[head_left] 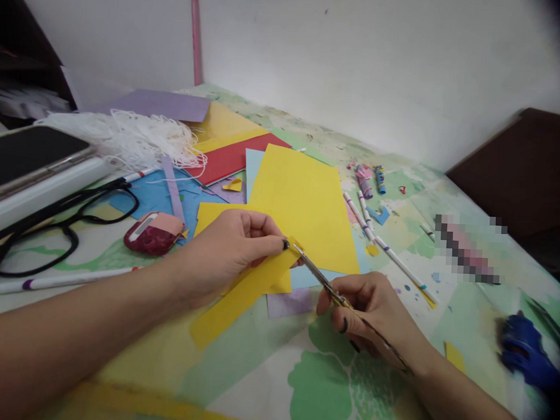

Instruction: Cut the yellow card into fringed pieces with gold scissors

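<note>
Yellow strip (231, 313), far end in narrow left grip (229, 248), at scissors (320, 277) in right grip (375, 313)

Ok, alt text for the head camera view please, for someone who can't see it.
A left hand holds a yellow paper strip while the right hand holds scissors at its end; coloured paper, white string and black glasses lie around.

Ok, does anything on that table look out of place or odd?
Yes: the white string lies in a messy tangle at the back left, and small paper scraps litter the right side around the white sticks. A pinkish object farther right is pixelated, so I can't identify it.
</note>
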`<state>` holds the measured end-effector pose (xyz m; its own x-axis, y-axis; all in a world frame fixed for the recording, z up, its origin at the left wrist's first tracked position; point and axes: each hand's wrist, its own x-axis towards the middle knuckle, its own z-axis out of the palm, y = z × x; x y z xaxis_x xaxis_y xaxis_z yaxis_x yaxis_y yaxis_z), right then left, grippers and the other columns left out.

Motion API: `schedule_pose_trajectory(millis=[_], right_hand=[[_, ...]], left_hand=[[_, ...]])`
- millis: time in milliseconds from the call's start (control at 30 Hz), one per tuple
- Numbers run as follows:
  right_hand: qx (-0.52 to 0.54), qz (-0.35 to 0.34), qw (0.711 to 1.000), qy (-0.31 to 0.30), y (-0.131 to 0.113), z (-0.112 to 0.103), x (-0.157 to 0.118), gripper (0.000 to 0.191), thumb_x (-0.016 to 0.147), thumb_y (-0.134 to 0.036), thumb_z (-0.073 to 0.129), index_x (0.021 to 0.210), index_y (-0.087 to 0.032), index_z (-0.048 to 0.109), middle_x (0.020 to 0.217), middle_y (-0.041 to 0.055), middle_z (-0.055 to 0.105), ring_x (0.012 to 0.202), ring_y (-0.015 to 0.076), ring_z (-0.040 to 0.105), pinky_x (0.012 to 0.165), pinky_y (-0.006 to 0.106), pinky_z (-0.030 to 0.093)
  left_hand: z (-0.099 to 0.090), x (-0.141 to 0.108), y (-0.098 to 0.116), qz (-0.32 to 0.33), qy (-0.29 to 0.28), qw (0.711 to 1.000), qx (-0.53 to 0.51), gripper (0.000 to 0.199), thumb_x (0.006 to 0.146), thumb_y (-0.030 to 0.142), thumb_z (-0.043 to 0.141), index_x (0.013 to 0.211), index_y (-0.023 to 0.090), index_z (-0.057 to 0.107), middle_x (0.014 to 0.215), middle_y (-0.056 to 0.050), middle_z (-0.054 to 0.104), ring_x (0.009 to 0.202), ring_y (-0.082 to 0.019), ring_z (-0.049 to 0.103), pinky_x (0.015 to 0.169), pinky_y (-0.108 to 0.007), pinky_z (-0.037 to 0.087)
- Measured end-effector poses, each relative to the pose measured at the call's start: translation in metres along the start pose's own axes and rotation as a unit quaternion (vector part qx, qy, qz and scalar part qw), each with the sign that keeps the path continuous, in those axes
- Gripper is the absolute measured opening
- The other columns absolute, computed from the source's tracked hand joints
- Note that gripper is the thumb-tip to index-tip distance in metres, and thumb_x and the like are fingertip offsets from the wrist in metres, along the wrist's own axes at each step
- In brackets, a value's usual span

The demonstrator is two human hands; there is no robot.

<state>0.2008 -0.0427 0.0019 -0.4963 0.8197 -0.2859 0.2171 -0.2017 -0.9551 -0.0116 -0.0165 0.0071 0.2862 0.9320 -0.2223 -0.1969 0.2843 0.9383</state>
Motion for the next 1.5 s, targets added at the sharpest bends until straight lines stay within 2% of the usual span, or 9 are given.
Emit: schedule_pose_trajectory(millis=[267, 533, 767, 1033, 1233, 1500], right_hand=[[-0.002, 0.015, 1.000, 0.005, 0.0009, -0.0012, -0.0003, 0.035, 0.065, -0.043, 0.074, 0.067, -0.010, 0.065, 0.043, -0.0058, 0.043, 0.033, 0.0014, 0.031, 0.030, 0.012, 0.022], [-0.005, 0.030, 0.999, 0.014, 0.0015, -0.0005, 0.0004, 0.031, 0.064, -0.040, 0.075, 0.065, -0.010, 0.065, 0.040, -0.0060, 0.043, 0.031, 0.0015, 0.032, 0.028, 0.012, 0.022], [0.002, 0.035, 0.999, 0.015, 0.0024, -0.0009, 0.0018, 0.024, 0.061, -0.031, 0.079, 0.063, -0.011, 0.065, 0.040, -0.0067, 0.043, 0.030, 0.0015, 0.032, 0.028, 0.012, 0.021], [-0.001, 0.019, 1.000, 0.007, 0.0005, -0.0012, -0.0004, 0.036, 0.065, -0.045, 0.073, 0.068, -0.010, 0.064, 0.040, -0.0066, 0.041, 0.031, 0.0020, 0.030, 0.029, 0.013, 0.021], [0.011, -0.002, 1.000, -0.013, -0.0014, -0.0013, -0.0021, 0.037, 0.068, -0.046, 0.071, 0.070, -0.010, 0.063, 0.042, -0.0069, 0.041, 0.032, 0.0014, 0.029, 0.030, 0.012, 0.021], [0.003, -0.002, 1.000, -0.016, -0.0024, -0.0016, -0.0029, 0.039, 0.068, -0.048, 0.070, 0.070, -0.010, 0.062, 0.042, -0.0069, 0.040, 0.033, 0.0017, 0.030, 0.030, 0.013, 0.021]], left_hand=[[0.0005, -0.0004, 0.0013, -0.008, 0.015, 1.000, 0.012, 0.009, 0.071, 0.015, 0.062, 0.065, 0.018, 0.056, 0.070, -0.003, 0.067, 0.072, -0.020, 0.066, 0.068, -0.035, 0.051], [0.0003, 0.0001, 0.0011, -0.005, 0.022, 0.999, 0.023, 0.008, 0.070, 0.017, 0.063, 0.064, 0.018, 0.057, 0.068, -0.002, 0.067, 0.072, -0.019, 0.066, 0.064, -0.029, 0.051], [0.0005, -0.0007, 0.0016, -0.014, 0.010, 1.000, 0.002, 0.009, 0.070, 0.016, 0.063, 0.063, 0.018, 0.057, 0.069, -0.003, 0.068, 0.074, -0.021, 0.067, 0.065, -0.031, 0.053], [-0.0007, -0.0008, 0.0014, -0.005, 0.004, 1.000, -0.008, 0.009, 0.071, 0.014, 0.062, 0.063, 0.018, 0.059, 0.063, 0.000, 0.065, 0.065, -0.016, 0.065, 0.067, -0.030, 0.052], [0.0006, -0.0006, 0.0021, -0.015, 0.002, 1.000, -0.026, 0.011, 0.072, 0.012, 0.061, 0.063, 0.017, 0.058, 0.063, 0.000, 0.063, 0.064, -0.015, 0.064, 0.068, -0.033, 0.052], [0.0000, -0.0009, 0.0028, 0.004, 0.007, 1.000, 0.012, 0.011, 0.071, 0.015, 0.063, 0.062, 0.017, 0.057, 0.060, 0.000, 0.061, 0.059, -0.014, 0.062, 0.066, -0.031, 0.052]])
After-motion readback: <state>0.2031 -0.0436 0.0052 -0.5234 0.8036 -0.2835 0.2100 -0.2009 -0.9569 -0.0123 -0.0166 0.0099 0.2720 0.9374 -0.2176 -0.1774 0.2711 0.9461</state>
